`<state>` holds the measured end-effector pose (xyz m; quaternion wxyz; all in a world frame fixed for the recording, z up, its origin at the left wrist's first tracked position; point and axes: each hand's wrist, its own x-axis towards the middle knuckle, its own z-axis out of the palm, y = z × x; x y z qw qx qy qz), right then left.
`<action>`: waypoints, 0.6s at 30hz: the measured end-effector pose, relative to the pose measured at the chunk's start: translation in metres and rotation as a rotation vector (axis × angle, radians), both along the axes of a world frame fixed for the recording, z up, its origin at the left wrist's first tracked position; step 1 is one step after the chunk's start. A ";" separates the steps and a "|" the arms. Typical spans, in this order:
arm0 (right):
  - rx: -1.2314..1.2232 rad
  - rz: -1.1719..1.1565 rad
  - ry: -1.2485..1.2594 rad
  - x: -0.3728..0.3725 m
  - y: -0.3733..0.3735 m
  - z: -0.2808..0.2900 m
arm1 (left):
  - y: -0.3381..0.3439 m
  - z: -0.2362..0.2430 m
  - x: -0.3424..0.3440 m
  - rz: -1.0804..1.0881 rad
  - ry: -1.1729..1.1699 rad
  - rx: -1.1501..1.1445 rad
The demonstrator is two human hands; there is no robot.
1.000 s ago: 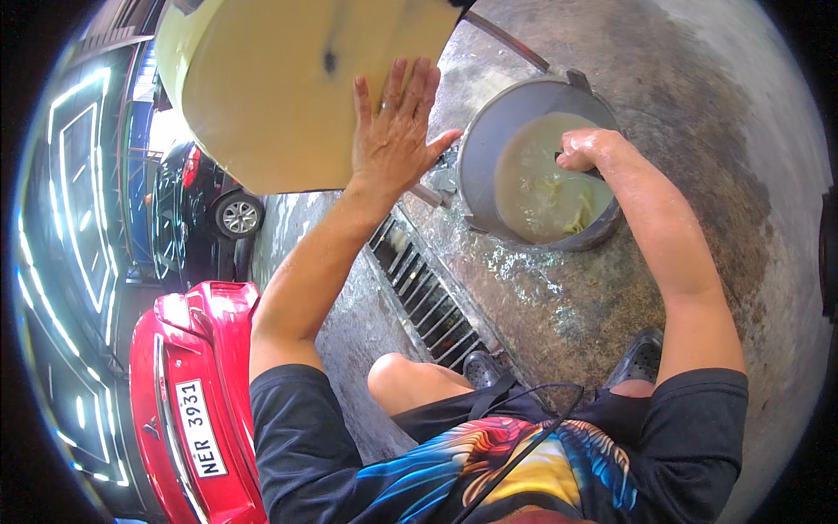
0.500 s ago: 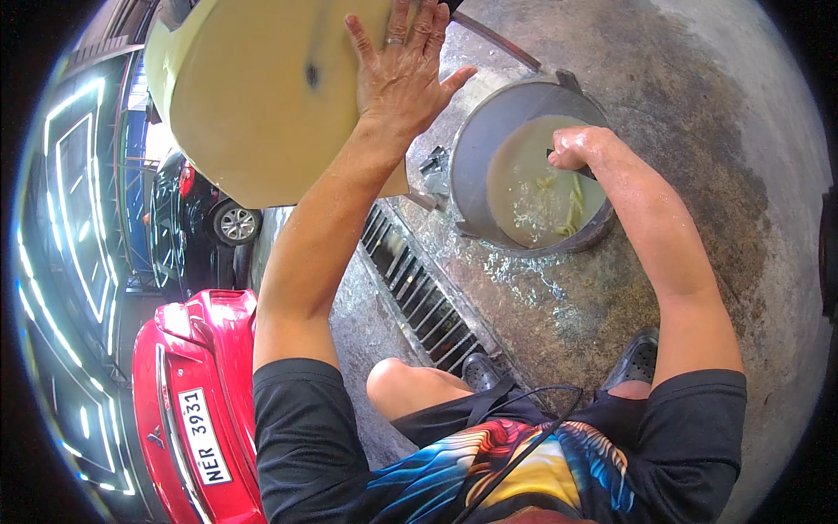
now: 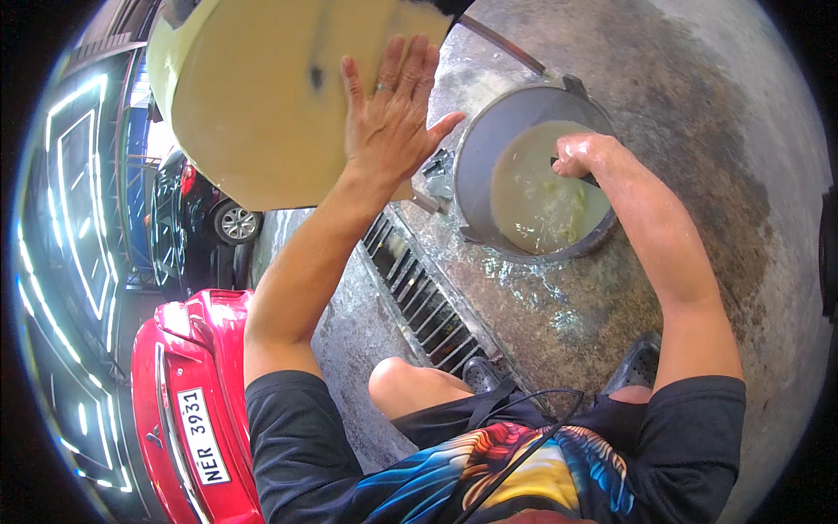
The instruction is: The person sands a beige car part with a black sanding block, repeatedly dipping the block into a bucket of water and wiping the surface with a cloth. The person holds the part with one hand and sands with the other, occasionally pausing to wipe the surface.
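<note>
My left hand (image 3: 393,118) lies with fingers spread on a pale tan panel (image 3: 253,105) with dark smudges, at the upper left. My right hand (image 3: 580,155) is over a grey round bucket (image 3: 480,170) of cloudy water (image 3: 528,201), its fingers curled on a dark object (image 3: 587,179), mostly hidden by the hand. A yellow-green soft piece (image 3: 567,214), maybe cloth, lies in the water below it.
A metal drain grate (image 3: 419,306) runs diagonally across the wet concrete floor (image 3: 663,122), beside my crouched legs. A red car (image 3: 218,349) stands at lower left, a dark car (image 3: 183,236) behind it. Metal bars (image 3: 506,48) jut from under the panel.
My left hand slid up the panel half a second ago and has since come back down, fingers still spread. My right hand stays at the bucket, shifted only slightly.
</note>
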<state>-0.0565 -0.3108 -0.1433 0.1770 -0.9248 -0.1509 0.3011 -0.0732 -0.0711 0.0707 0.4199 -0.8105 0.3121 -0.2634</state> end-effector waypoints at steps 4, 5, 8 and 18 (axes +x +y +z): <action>0.031 0.030 -0.051 0.000 -0.001 -0.003 | -0.022 0.013 0.025 -0.069 -0.058 -0.015; 0.037 0.032 -0.073 0.001 -0.001 -0.003 | -0.030 0.017 0.032 -0.105 -0.081 -0.031; 0.039 0.013 -0.067 0.001 -0.003 -0.003 | -0.047 0.026 0.042 -0.227 -0.053 -0.162; 0.017 0.042 -0.075 0.003 -0.003 -0.002 | 0.005 -0.015 -0.002 -0.061 0.044 -0.029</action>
